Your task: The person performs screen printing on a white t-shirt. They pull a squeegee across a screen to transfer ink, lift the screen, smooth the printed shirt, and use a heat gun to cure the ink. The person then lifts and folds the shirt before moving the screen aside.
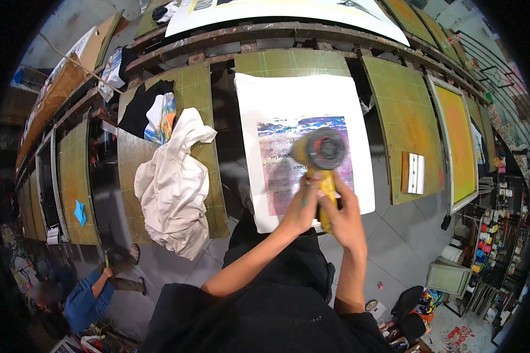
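A yellow heat gun (326, 148) with a dark round rear end hangs over a white shirt cloth (312, 94), slightly smeared by motion. My right hand (344, 216) is wrapped round its yellow handle. Against the upper handle, my left hand (301, 210) is closed too, its fingertips partly hidden. The cloth lies flat on a green board (294, 63) and hangs over the near edge. On it is a coloured print (277, 182) with a blue band at its far side and purple below. The gun and my hands cover part of the print.
A crumpled cream cloth (176, 182) and a black garment (136, 110) lie on the left board. On the right board rests a white-and-wood squeegee (413, 173); a yellow screen frame (456, 141) stands beyond. A person in blue (88, 300) is at the lower left.
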The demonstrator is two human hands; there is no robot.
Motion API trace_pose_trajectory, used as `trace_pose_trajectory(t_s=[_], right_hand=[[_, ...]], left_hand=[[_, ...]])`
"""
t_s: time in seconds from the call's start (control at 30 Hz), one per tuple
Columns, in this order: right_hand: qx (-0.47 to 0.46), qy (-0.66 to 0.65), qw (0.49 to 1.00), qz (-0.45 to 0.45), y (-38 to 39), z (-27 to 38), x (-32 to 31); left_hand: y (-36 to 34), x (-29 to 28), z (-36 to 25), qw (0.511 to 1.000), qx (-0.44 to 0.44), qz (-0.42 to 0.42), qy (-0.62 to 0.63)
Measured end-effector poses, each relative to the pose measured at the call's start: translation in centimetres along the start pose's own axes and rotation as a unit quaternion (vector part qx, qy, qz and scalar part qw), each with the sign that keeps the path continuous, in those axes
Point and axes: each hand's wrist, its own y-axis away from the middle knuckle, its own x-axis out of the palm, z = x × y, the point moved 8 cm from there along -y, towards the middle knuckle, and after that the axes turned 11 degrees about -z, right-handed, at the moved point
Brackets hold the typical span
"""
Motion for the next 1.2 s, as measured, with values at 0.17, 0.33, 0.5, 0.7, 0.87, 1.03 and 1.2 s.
trace_pose_trajectory(t_s=[0.17,0.33,0.5,0.7,0.87,1.03,1.2], right_hand=[[0.006,0.047,0.992,-0.120,-2.2,0.2,-6.7],[0.008,0.044,0.995,-0.090,-4.6,0.0,-7.8],[-0.013,0.001,1.000,0.017,-7.1,0.9,-2.0],[-0.106,0.033,0.990,0.091,-7.3,2.1,7.3],[-0.105,0.067,0.990,0.065,-7.4,1.0,8.2],[-0.026,-0.007,1.000,0.004,-6.9,1.8,2.4],[-0.018,0.007,0.993,-0.118,-7.0,0.9,-5.9]], left_hand=[[-2.6,7.1,-2.4,0.993,-0.107,0.041,0.018],[-5.0,7.9,-1.5,0.992,-0.108,0.017,0.067],[-6.6,1.5,-1.3,0.993,0.000,-0.060,0.098],[-4.0,-8.1,-4.9,0.974,-0.024,-0.138,0.178],[-4.9,-9.4,-1.6,0.973,0.004,-0.170,0.157],[-9.3,-1.7,3.4,0.991,-0.061,-0.072,0.091],[-8.9,6.6,-1.0,0.997,-0.082,0.007,0.007]])
